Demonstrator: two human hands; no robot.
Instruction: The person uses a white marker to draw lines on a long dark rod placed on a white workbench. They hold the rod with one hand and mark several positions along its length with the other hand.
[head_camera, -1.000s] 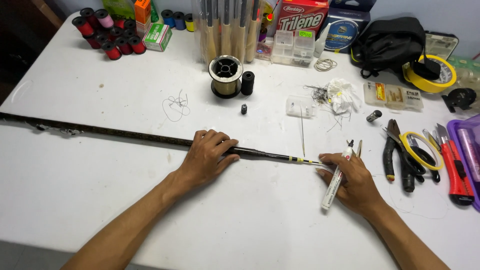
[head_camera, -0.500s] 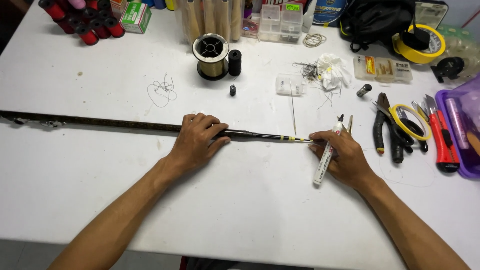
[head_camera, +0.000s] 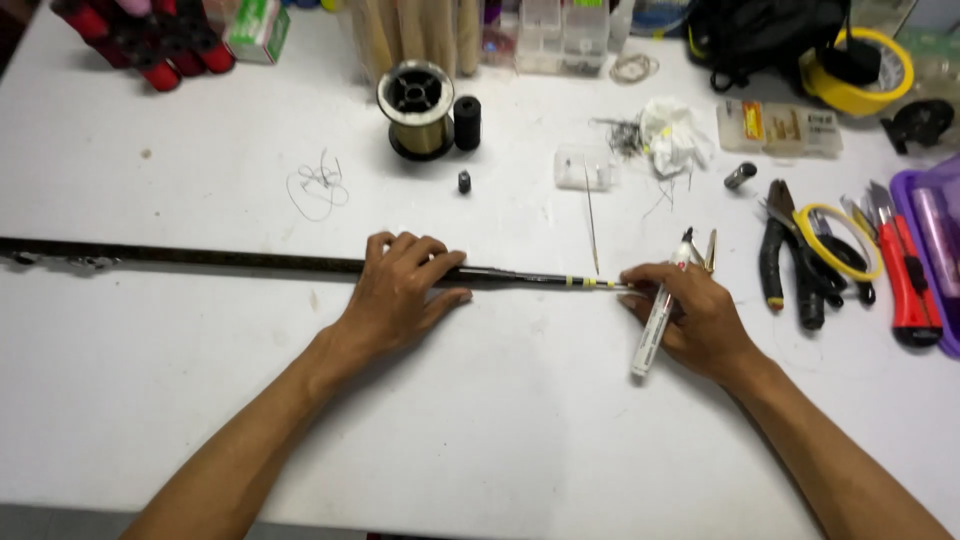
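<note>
A long dark fishing rod (head_camera: 230, 260) lies across the white table (head_camera: 480, 420), with yellow bands near its thin right end. My left hand (head_camera: 400, 285) rests over the rod's middle, fingers curled on it. At the rod's tip, my right hand (head_camera: 690, 315) holds a white marker pen (head_camera: 655, 325), its point up by the fingers.
A spool of gold line (head_camera: 415, 108) and a small black cylinder (head_camera: 466, 122) stand behind the rod. A loose tangle of line (head_camera: 318, 185) lies at left. Black pliers (head_camera: 790, 255), a yellow ring (head_camera: 835, 235) and a red cutter (head_camera: 910, 280) sit at right. Boxes crowd the back edge.
The camera has tilted down, so the table's things sit higher in view. Both hands stay on the rod in much the same places.
</note>
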